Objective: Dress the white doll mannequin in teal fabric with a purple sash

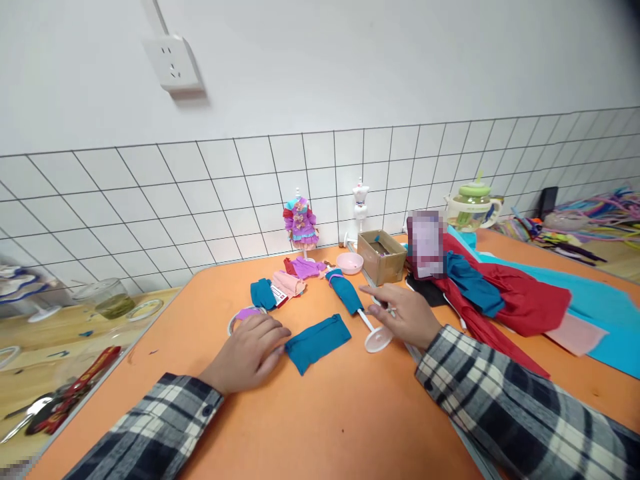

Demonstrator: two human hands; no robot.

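The left hand (250,350) lies flat on the orange table (320,427), fingers loosely together and clamped on nothing, their tips touching the near-left edge of a teal cloth piece (319,342). The right hand (407,315), at about three o'clock from that cloth, is open with fingers spread; its forefinger reaches toward a small mannequin lying on its side (346,292), wrapped in teal, its white stand base (377,339) just beside the palm.

To handle the cloth well, I judge the left hand should keep it pinned flat while the right takes the mannequin by its stem — not by the fabric, which could slip off.

At twelve o'clock sit a pink bowl (349,263), a cardboard box (382,256) and a dressed doll form (300,223); red and blue fabric (515,300) crowds the two o'clock side. Open table lies toward six o'clock; the table's left edge runs close at eight o'clock.
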